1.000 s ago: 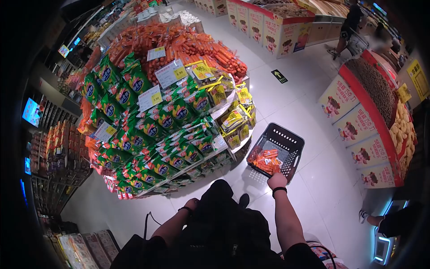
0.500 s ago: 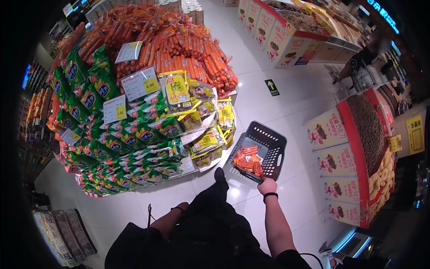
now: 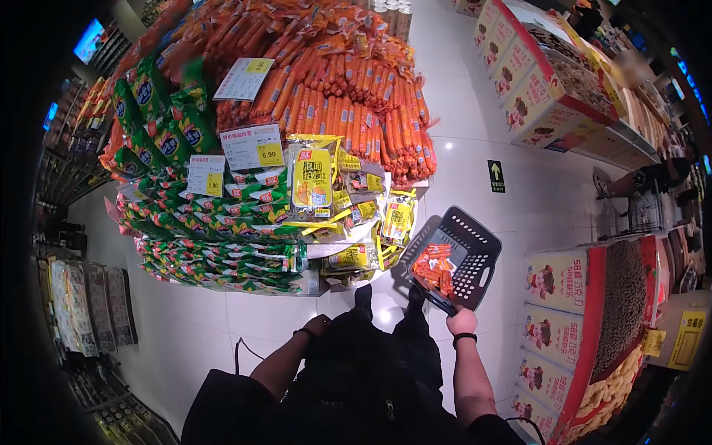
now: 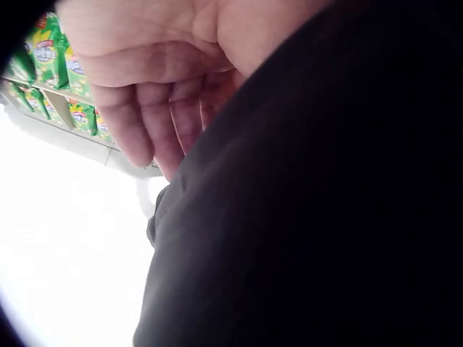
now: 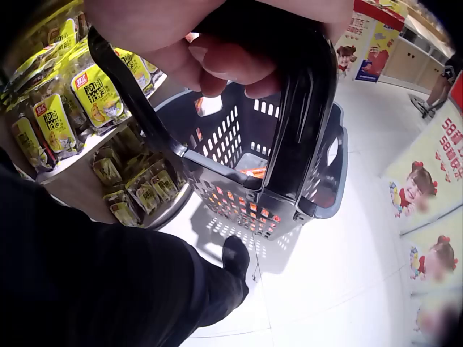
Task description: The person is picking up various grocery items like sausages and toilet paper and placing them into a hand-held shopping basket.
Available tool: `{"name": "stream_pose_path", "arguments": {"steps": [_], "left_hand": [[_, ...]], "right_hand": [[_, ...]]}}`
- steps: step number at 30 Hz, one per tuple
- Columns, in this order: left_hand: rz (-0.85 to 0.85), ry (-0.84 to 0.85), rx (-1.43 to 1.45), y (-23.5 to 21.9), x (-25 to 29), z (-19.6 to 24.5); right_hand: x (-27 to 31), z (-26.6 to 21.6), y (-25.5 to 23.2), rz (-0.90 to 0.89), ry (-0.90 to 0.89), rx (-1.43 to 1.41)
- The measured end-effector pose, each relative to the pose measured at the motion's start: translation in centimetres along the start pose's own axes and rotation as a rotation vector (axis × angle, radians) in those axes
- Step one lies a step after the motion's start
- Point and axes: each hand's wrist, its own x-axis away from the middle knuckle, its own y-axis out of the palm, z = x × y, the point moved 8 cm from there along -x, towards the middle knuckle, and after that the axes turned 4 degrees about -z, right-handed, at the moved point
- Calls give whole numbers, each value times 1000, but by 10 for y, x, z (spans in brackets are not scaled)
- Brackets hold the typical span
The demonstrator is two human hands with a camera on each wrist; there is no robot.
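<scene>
Beside snack display (image 3: 317, 285) | right hand (image 3: 463, 322) grips basket handle (image 5: 302, 137) | orange packs (image 3: 434, 268) inside | left hand (image 4: 163, 87) loose by clothing (image 4: 268, 217)

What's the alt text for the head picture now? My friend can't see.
In a shop, a person's right hand holds a dark basket by its handle, with orange packs inside. Beside it are heaps of green packs, yellow packs and more orange packs. The left hand is near dark clothes.

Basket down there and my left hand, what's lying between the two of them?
The person's two dark shoes and pale floor lie between the left hand and the basket, in the head view.
</scene>
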Motion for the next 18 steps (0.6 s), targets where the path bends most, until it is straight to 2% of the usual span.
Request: {"name": "stream_pose_path", "arguments": {"steps": [1, 2, 3, 5, 6, 8, 9, 13, 18], "left_hand": [[-6, -5, -1, 16, 3, -12], [-41, -53, 135, 31, 8, -18], [-107, -163, 337, 43, 38, 5], [-126, -114, 700, 66, 63, 43], [-99, -133, 732, 82, 55, 32], [-38, -168, 786, 119, 27, -25], [-12, -185, 761, 129, 29, -26], [18, -204, 625, 149, 43, 37], [36, -206, 532, 166, 53, 94]], "right_hand": [[-7, 2, -7, 18, -31, 4], [-14, 7, -9, 34, -45, 17], [-25, 9, -14, 57, -67, 28], [-41, 13, -29, 66, -93, 26], [-50, 11, -38, 65, -112, 23], [-67, 15, -48, 57, -152, 32], [-75, 16, -52, 54, -168, 27], [-98, 22, -68, -6, -191, 19], [-109, 38, -77, -18, -334, 19]]}}
